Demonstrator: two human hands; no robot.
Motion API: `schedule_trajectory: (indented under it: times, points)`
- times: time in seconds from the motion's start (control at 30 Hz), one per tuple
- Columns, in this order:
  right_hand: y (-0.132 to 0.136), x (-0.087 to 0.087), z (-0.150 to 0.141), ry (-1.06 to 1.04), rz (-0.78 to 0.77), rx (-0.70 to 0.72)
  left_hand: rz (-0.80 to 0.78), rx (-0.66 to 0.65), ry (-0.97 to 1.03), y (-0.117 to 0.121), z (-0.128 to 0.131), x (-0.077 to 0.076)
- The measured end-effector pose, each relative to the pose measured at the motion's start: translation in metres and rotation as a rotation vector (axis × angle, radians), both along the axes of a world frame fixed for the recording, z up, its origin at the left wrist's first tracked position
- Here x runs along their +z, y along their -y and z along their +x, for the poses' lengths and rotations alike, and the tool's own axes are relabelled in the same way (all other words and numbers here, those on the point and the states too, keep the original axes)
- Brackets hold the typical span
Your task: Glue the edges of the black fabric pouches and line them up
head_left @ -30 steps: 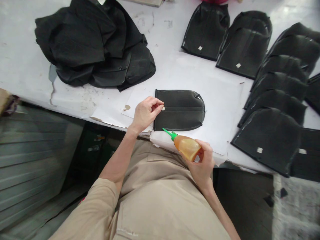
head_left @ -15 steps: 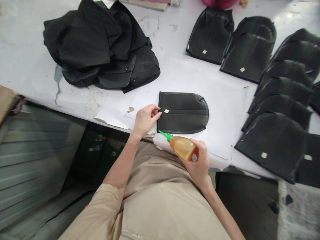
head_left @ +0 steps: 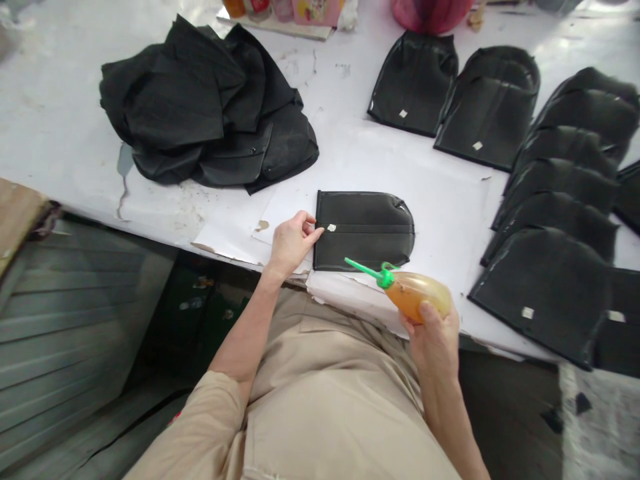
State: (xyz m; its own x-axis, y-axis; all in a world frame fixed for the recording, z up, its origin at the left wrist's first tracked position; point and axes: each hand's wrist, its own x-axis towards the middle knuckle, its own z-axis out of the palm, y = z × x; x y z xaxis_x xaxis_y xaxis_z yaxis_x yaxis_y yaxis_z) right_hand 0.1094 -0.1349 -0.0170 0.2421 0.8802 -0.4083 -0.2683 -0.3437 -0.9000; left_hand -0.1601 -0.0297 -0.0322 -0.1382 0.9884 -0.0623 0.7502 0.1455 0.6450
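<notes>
- Lying flat on white surface (head_left: 350, 160) in head view, black panel (head_left: 365, 243) is touched at straight edge by left hand (head_left: 291, 245); fingers (head_left: 316, 235) nearly together, grip can't be told.
- Amber bottle (head_left: 423, 293) is held in right hand (head_left: 436, 340), fingers (head_left: 429, 312) wrapped round it.
- Green nozzle (head_left: 367, 269) is angled over panel's near edge.

Head view, worn on the head, facing forward and down. The wearer's beige clothing (head_left: 345, 420) occupies the near foreground; the white tabletop (head_left: 350, 153) extends beyond, within arm's reach
</notes>
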Motion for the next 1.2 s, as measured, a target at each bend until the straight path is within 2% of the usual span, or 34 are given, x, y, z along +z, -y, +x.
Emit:
schedule_trajectory:
  times: [0.27,0.43,0.5,0.6,0.73,0.8,0.97,1.2]
  points:
    - [0.002,-0.004,0.042,0.007,0.090,-0.245,-0.038,-0.001,-0.201,-0.008,0.008,0.001]
    - [0.003,-0.005,0.055,0.006,0.121,-0.334,0.046,-0.002,-0.167,0.001,0.015,0.007]
    - [0.004,-0.005,0.061,0.004,0.118,-0.362,0.108,0.022,-0.047,0.005,0.019,0.009]
    - [0.005,-0.004,0.069,-0.009,0.102,-0.382,0.107,0.103,0.295,0.008,0.026,0.008]
    - [0.006,0.001,0.077,-0.061,0.061,-0.415,-0.075,0.306,0.851,0.005,0.036,0.008]
    - [0.008,0.003,0.081,-0.086,0.052,-0.435,-0.213,0.323,1.017,0.003,0.039,0.009]
    - [0.013,0.003,0.090,-0.155,0.047,-0.514,-0.471,0.136,1.169,0.003,0.046,0.013]
    - [0.014,0.009,0.107,-0.228,0.034,-0.647,-0.532,0.043,1.234,-0.001,0.070,0.019]
